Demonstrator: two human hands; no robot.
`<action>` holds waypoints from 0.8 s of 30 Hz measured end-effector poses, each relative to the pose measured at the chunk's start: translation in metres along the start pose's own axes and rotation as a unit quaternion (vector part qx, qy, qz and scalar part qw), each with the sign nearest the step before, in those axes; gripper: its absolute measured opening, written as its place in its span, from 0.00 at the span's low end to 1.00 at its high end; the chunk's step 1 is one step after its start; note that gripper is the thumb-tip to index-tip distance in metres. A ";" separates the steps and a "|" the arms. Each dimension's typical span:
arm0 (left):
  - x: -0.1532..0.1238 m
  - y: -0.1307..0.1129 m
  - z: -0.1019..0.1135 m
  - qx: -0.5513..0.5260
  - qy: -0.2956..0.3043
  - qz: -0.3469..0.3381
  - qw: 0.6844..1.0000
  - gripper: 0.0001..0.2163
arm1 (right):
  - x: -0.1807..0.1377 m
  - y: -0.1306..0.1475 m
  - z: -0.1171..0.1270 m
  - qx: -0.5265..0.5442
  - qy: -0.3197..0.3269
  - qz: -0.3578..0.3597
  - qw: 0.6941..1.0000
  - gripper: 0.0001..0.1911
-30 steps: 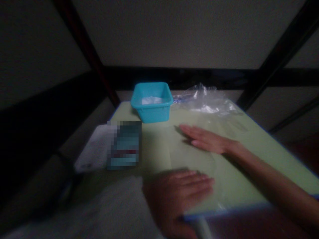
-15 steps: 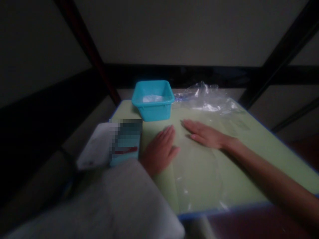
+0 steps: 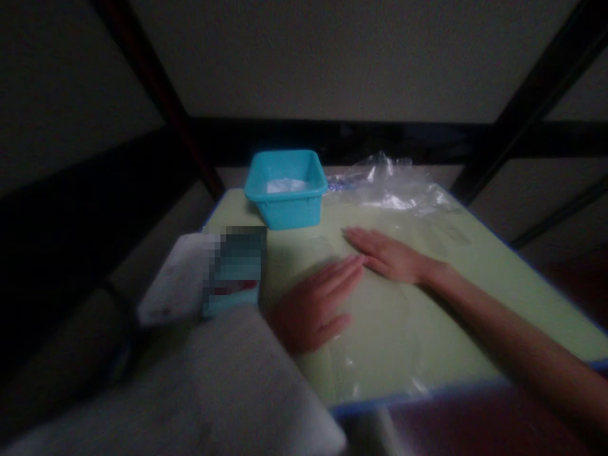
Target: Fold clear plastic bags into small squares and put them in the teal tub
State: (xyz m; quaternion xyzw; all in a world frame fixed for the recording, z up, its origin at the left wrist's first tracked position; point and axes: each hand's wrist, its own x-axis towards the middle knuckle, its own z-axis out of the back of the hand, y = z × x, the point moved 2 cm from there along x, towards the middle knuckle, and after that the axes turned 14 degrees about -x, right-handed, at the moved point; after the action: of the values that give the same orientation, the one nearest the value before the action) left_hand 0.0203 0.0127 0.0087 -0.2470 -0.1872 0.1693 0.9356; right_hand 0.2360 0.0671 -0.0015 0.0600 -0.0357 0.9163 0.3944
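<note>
A clear plastic sheet or bag point(image 3: 384, 329) lies flat on the yellow-green tabletop, its edges hard to make out. My right hand point(image 3: 382, 253) rests palm down on it with fingers stretched out. Just left of it, my left hand point(image 3: 316, 307) is spread low over the plastic, fingers pointing to the right and thumb apart. Its fingertips come close to the right thumb; whether they touch I cannot tell. Neither hand grasps anything.
A turquoise plastic basin point(image 3: 289, 209) with something whitish inside stands at the back. Crumpled clear plastic point(image 3: 394, 190) lies right of it. Left are a pixelated teal object point(image 3: 232, 307) and a white item point(image 3: 175, 278). Pale grey fabric point(image 3: 237, 380) covers the lower left.
My left hand has turned and slid to the right, towards my right hand. The right hand stays in place. The view has shifted slightly.
</note>
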 end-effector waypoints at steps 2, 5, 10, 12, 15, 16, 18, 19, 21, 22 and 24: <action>-0.002 -0.019 -0.005 -0.041 0.082 -0.066 0.994 0.28 | -0.002 0.008 0.005 -0.005 -0.006 0.018 1.000 0.29; -0.005 -0.039 -0.014 -0.082 0.126 -0.095 0.984 0.29 | -0.004 0.025 0.012 -0.009 -0.008 0.056 0.998 0.30; -0.009 -0.049 -0.021 -0.131 0.160 -0.103 0.973 0.32 | -0.003 0.052 0.009 -0.009 0.002 0.092 0.996 0.30; -0.010 -0.048 -0.021 -0.133 0.181 -0.094 0.970 0.32 | -0.004 0.057 0.004 -0.005 0.004 0.097 0.995 0.30; -0.011 -0.047 -0.020 -0.137 0.200 -0.090 0.966 0.32 | -0.004 0.059 0.000 0.000 0.005 0.096 0.995 0.30; -0.011 -0.047 -0.020 -0.141 0.200 -0.090 0.965 0.33 | -0.004 0.058 -0.001 0.000 0.006 0.096 0.995 0.30; -0.011 -0.047 -0.019 -0.146 0.199 -0.089 0.965 0.33 | -0.004 0.058 0.000 -0.001 0.010 0.097 0.995 0.30; -0.011 -0.047 -0.019 -0.146 0.199 -0.088 0.965 0.34 | -0.004 0.058 0.000 -0.001 0.012 0.097 0.995 0.30; -0.012 -0.047 -0.019 -0.147 0.197 -0.088 0.965 0.34 | -0.003 0.058 0.002 0.003 0.014 0.096 0.995 0.30; -0.012 -0.047 -0.018 -0.148 0.196 -0.090 0.965 0.34 | -0.003 0.058 0.002 0.008 0.015 0.096 0.995 0.30; -0.011 -0.047 -0.017 -0.151 0.191 -0.097 0.965 0.34 | -0.002 0.058 0.002 0.021 0.017 0.099 0.995 0.30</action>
State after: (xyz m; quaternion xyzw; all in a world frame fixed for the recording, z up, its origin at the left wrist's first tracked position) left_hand 0.0281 -0.0372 0.0169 -0.3940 -0.0511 -0.0027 0.9177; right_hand 0.1954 0.0249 -0.0006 0.0489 -0.0156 0.9524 0.3005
